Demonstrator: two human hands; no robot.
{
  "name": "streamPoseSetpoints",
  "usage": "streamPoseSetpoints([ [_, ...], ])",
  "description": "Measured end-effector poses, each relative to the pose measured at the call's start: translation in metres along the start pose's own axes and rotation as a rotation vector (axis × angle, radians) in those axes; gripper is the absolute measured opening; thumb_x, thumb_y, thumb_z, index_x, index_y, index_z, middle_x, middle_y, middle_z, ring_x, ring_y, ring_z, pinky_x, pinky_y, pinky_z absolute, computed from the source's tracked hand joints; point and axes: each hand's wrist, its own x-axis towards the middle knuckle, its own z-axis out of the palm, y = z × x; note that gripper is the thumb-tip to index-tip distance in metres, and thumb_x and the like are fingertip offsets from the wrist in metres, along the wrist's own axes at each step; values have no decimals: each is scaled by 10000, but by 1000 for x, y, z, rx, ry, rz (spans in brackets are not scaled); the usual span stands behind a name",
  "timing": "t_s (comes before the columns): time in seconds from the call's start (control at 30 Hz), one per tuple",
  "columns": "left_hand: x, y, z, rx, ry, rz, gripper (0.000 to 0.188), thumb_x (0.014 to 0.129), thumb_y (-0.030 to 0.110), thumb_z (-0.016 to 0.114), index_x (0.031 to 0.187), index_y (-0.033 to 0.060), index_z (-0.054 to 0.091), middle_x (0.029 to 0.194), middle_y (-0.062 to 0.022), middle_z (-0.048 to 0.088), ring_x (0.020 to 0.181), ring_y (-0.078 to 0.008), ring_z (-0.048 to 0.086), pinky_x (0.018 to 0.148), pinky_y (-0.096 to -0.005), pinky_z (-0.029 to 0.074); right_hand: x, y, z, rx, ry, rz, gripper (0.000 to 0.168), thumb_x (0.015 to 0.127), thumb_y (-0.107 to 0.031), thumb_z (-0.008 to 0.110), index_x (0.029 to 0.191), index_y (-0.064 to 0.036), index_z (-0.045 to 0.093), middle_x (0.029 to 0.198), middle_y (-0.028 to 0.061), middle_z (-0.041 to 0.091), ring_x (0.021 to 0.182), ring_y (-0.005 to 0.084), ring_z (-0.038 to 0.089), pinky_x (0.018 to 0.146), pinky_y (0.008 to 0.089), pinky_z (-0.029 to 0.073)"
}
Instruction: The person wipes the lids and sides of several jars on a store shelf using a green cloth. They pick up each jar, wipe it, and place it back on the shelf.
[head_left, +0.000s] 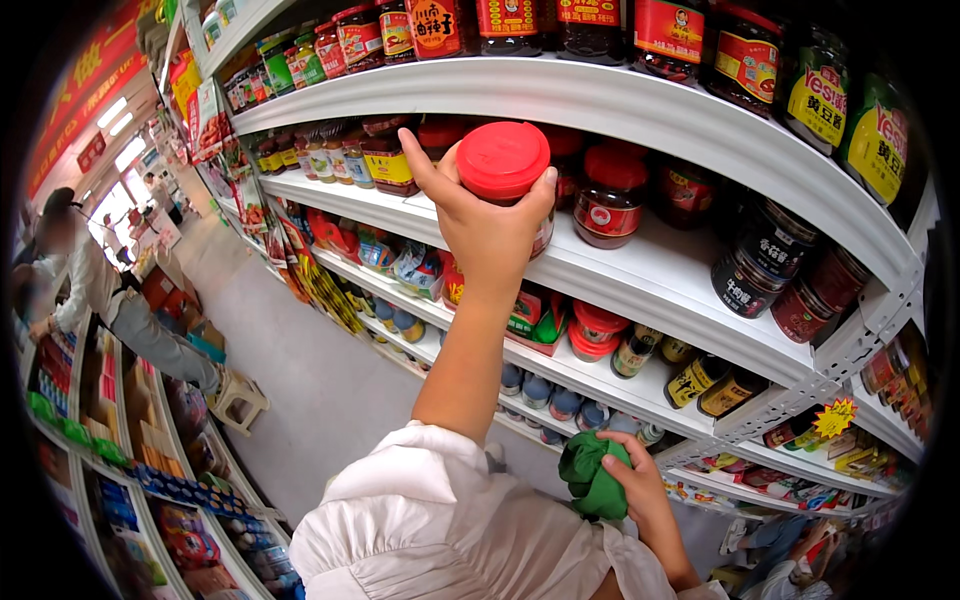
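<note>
My left hand (487, 225) reaches out over the second shelf and grips a jar with a red lid (502, 154). Its thumb and fingers are around the sides; the forefinger points up and away. Most of the jar's body is hidden behind the hand. Low on the right, my right hand (641, 480) holds a bunched green cloth (595, 474) near my body. Another red-lidded glass jar (609, 206) of dark sauce stands right of the held jar. Further right, black tins (754, 262) are stacked on the same shelf.
The white upper shelf (547, 82) overhangs, bearing several sauce jars. Bottles (697, 379) and red tubs (592, 330) fill the lower shelf. A perforated metal post (862, 345) stands at right. Across the grey aisle floor (300, 405), a person (112, 277) stands by a plastic stool (240, 401).
</note>
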Motion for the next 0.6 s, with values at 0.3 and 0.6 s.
streamPoseSetpoints([
  [0.3, 9, 8, 1, -21, 21, -121, 1201, 723, 140, 813, 1526, 25, -72, 1177, -193, 567, 1059, -277, 603, 976, -394, 460, 1, 4, -1, -38, -8, -4, 308, 926, -81, 635, 1229, -51, 588, 1126, 50, 611, 982, 105, 575, 843, 247, 480],
  [0.6, 18, 15, -5, 77, -114, -238, 1244, 709, 268, 826, 1524, 2, -75, 1205, -209, 592, 1072, -314, 609, 982, -384, 451, -2, 6, -1, -85, -34, 4, 324, 920, -86, 641, 1239, -61, 590, 1141, 27, 597, 1016, 93, 552, 871, 244, 464],
])
